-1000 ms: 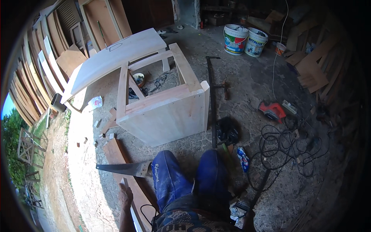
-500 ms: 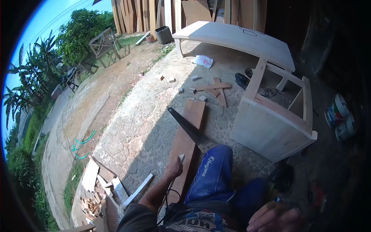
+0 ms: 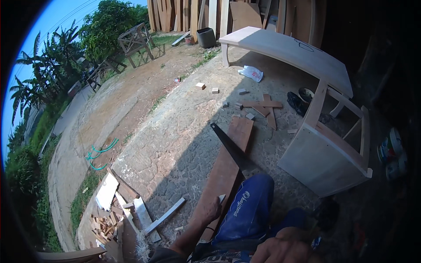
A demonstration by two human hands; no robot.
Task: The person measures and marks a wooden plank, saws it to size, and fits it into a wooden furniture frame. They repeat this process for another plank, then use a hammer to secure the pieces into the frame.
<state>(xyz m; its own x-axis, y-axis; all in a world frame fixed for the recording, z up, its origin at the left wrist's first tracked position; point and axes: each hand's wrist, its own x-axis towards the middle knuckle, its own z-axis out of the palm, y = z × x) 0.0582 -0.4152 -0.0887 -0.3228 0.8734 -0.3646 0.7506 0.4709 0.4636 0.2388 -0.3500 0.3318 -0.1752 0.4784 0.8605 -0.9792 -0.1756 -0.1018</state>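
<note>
Left hand rests on the near end of a long brown plank, fingers bent and close together, pressing down on the plank's left edge; whether they pinch anything, cannot tell. A small pale scrap sits just beside the fingertips on the plank. Right hand at the bottom edge of the view, knuckles up, on the right thigh; fingers curled under and hidden, so cannot tell if it holds anything.

The plank lies flat on the rough concrete floor, running from the hand away toward the far right. A hand saw lies across the plank's right edge, tip pointing away from the person, handle end near the blue trouser knee, well past the left fingers and not touched.

Left of the hand, a pale wood strip lies on the floor, apart from the plank. Beyond it, a heap of offcuts at the concrete's near-left corner. Right of the plank stands an unfinished pale wood cabinet with a curved top. Short wood pieces lie scattered beyond the plank's far end. Green hose on the dirt at left.
</note>
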